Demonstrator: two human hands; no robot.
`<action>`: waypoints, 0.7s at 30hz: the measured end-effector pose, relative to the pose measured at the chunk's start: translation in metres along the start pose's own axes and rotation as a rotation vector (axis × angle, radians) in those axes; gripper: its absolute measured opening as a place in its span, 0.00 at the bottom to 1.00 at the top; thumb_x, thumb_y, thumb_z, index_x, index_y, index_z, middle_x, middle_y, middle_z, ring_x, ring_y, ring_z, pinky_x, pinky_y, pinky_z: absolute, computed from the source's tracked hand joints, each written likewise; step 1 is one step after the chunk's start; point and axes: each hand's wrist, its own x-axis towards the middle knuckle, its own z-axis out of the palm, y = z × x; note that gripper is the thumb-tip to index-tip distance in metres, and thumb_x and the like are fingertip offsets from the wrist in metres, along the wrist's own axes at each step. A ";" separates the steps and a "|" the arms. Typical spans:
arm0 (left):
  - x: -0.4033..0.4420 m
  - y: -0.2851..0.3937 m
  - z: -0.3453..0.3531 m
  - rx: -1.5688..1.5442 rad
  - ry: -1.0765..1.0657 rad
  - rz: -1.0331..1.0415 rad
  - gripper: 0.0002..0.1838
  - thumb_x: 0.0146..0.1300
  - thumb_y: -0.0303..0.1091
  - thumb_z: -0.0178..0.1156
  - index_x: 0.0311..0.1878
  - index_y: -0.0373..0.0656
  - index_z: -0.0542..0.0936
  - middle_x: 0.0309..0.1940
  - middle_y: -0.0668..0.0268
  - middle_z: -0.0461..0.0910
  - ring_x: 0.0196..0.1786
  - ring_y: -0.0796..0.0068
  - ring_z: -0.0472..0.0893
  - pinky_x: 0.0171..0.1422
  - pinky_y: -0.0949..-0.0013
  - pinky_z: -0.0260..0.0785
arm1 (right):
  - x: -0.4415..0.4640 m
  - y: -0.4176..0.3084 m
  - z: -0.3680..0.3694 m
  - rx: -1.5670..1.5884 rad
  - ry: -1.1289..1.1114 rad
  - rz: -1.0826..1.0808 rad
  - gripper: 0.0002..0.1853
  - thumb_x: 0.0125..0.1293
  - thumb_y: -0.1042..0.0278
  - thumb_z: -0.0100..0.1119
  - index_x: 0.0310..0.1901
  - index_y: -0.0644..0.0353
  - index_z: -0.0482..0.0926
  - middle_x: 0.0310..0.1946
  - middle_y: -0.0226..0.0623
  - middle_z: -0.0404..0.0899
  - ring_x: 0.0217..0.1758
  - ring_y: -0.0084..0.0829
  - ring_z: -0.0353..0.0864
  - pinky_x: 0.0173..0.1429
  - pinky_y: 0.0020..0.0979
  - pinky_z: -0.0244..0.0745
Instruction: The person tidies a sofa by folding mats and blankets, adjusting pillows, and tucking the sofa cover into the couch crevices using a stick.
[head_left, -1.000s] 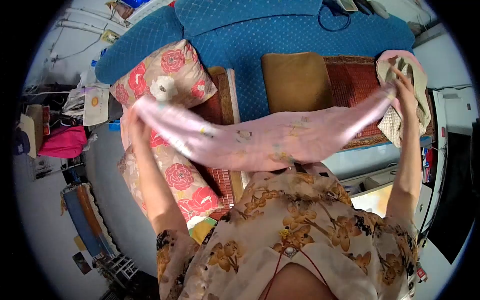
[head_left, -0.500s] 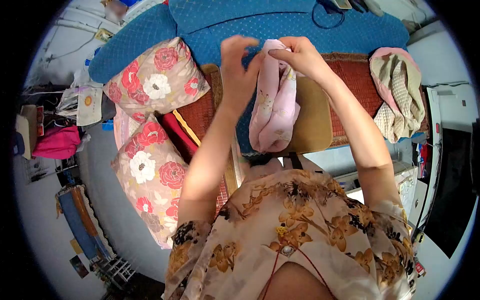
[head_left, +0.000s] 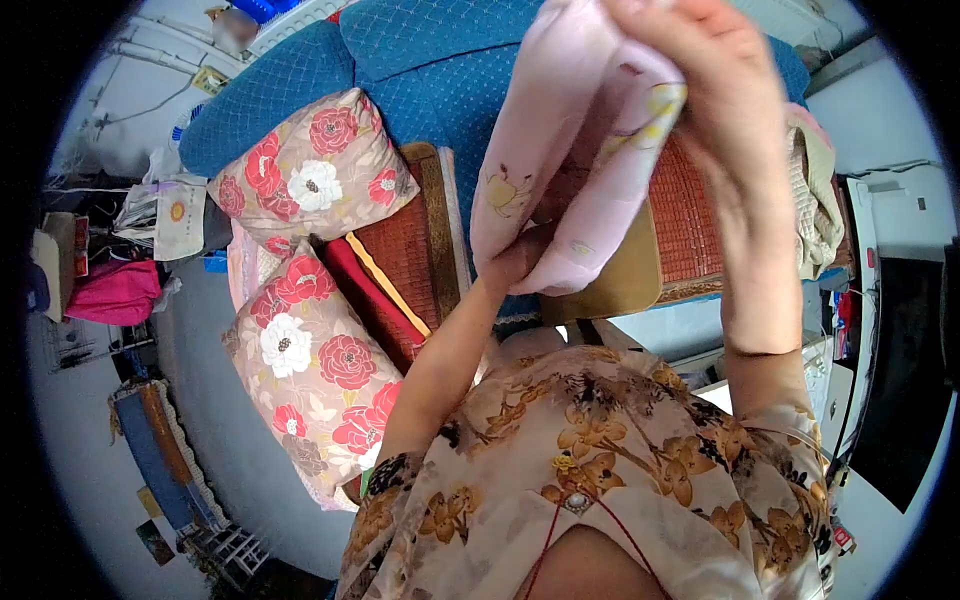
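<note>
A pink cloth [head_left: 545, 110] with small yellow cartoon prints is lifted in front of me, folded into a long loop with a gap down its middle. My right hand [head_left: 715, 60] grips its upper end, thumb over the fabric and fingers curled behind; this hand is slightly blurred. At the lower end, my left hand [head_left: 520, 258] reaches into the gap between the folds. The cloth hides the fingers of that hand, so their grip does not show.
Two flowered pillows [head_left: 315, 185] lie at left on the blue sofa [head_left: 420, 90], beside a red and yellow folded cloth [head_left: 375, 285]. Reddish woven mats [head_left: 690, 225] and a tan pad [head_left: 625, 270] cover the seat. A beige waffle cloth [head_left: 815, 205] lies at right.
The cloth has come up closer to the camera and its folds have spread apart. My right hand rose with it; my left hand moved from near the top down to the lower end.
</note>
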 end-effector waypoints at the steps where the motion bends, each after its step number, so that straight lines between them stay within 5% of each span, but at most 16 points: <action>1: -0.003 -0.005 -0.002 0.012 -0.003 -0.014 0.25 0.61 0.31 0.48 0.62 0.37 0.60 0.59 0.54 0.65 0.62 0.63 0.64 0.66 0.66 0.55 | -0.002 -0.009 -0.009 0.007 0.025 -0.037 0.11 0.60 0.69 0.58 0.41 0.65 0.78 0.33 0.36 0.81 0.32 0.22 0.79 0.39 0.22 0.74; 9: -0.031 -0.036 -0.023 0.294 -0.331 -0.132 0.25 0.64 0.34 0.41 0.65 0.39 0.57 0.62 0.54 0.62 0.66 0.63 0.59 0.69 0.66 0.51 | 0.013 -0.052 -0.121 -0.054 0.375 -0.290 0.10 0.60 0.67 0.58 0.39 0.65 0.78 0.31 0.32 0.80 0.29 0.20 0.77 0.37 0.22 0.72; 16: -0.049 -0.066 -0.101 1.189 -0.702 -0.214 0.26 0.67 0.37 0.36 0.67 0.40 0.55 0.65 0.53 0.59 0.70 0.64 0.55 0.71 0.66 0.47 | 0.038 0.060 -0.261 -0.273 0.566 0.079 0.12 0.59 0.62 0.61 0.34 0.63 0.77 0.24 0.27 0.77 0.22 0.17 0.72 0.27 0.20 0.66; 18: -0.040 -0.057 -0.131 1.472 -0.908 -0.174 0.22 0.64 0.34 0.37 0.60 0.43 0.69 0.53 0.51 0.72 0.58 0.58 0.71 0.64 0.63 0.59 | 0.037 0.107 -0.298 -0.174 0.671 0.117 0.10 0.56 0.62 0.64 0.29 0.60 0.78 0.18 0.23 0.71 0.17 0.16 0.62 0.21 0.21 0.52; 21: -0.022 -0.010 -0.149 1.306 -0.931 -0.330 0.19 0.65 0.38 0.41 0.52 0.41 0.74 0.46 0.49 0.76 0.48 0.54 0.76 0.54 0.59 0.66 | 0.015 0.112 -0.276 -0.269 0.787 0.243 0.10 0.55 0.62 0.65 0.30 0.61 0.79 0.20 0.25 0.73 0.19 0.18 0.65 0.21 0.23 0.57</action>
